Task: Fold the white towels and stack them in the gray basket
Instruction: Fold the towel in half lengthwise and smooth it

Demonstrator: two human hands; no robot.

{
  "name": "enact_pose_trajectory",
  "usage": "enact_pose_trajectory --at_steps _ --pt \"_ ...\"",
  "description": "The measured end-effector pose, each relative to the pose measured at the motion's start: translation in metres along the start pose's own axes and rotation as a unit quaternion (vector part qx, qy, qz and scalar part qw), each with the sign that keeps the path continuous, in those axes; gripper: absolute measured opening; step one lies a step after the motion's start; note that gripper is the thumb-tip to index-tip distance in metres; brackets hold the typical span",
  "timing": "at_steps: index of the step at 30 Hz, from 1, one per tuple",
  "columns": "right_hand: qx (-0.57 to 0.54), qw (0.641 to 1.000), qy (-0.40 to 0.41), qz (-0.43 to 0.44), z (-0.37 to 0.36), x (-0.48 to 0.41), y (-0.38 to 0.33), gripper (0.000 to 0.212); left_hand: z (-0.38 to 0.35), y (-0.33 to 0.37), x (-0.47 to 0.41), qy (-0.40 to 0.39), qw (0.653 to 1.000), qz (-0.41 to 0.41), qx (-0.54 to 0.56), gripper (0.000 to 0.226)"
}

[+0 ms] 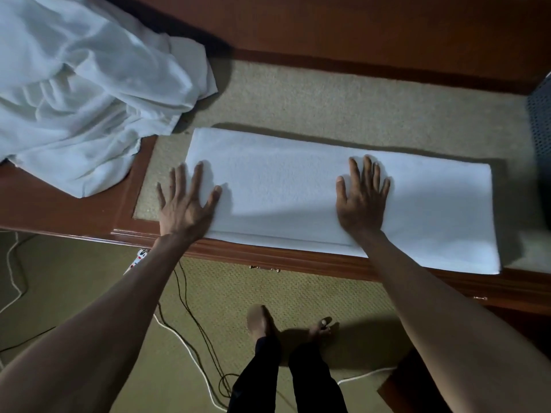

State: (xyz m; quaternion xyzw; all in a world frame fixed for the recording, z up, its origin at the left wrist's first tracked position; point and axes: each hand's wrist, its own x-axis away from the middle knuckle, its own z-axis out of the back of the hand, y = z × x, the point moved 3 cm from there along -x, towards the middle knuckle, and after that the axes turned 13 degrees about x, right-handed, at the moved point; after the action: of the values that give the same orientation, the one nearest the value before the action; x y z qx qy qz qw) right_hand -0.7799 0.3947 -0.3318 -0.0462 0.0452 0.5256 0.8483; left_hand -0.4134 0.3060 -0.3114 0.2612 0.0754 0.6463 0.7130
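A white towel (283, 186) lies folded into a long flat strip across the table, its near edge hanging slightly over the wooden front edge. My left hand (186, 204) lies flat with fingers spread, pressing on the towel's left end, partly on the table mat. My right hand (362, 198) presses flat on the towel right of its middle. A heap of loose white towels (83, 93) is piled at the far left of the table. The gray basket (541, 114) shows only as a perforated wall at the right edge of the view.
The table has a red-brown wooden frame (268, 257) around a beige mat (328, 96). Below it, white and black cables (185, 338) and a power strip (138, 257) lie on the carpet near my bare feet (262, 320).
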Motion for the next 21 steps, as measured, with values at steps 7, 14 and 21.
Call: enact_pose_trajectory --at_steps 7,14,21 --pt "0.006 1.000 -0.002 -0.010 0.002 0.000 -0.003 0.056 -0.028 0.108 -0.027 0.026 0.993 -0.112 0.007 0.071" --pt "0.012 1.000 0.001 0.000 0.003 0.001 -0.001 0.056 -0.080 0.154 -0.048 -0.093 0.971 -0.222 -0.015 0.069" --pt "0.023 1.000 -0.007 0.006 0.001 0.001 -0.002 0.057 -0.027 0.071 -0.071 -0.042 0.989 -0.128 -0.057 0.072"
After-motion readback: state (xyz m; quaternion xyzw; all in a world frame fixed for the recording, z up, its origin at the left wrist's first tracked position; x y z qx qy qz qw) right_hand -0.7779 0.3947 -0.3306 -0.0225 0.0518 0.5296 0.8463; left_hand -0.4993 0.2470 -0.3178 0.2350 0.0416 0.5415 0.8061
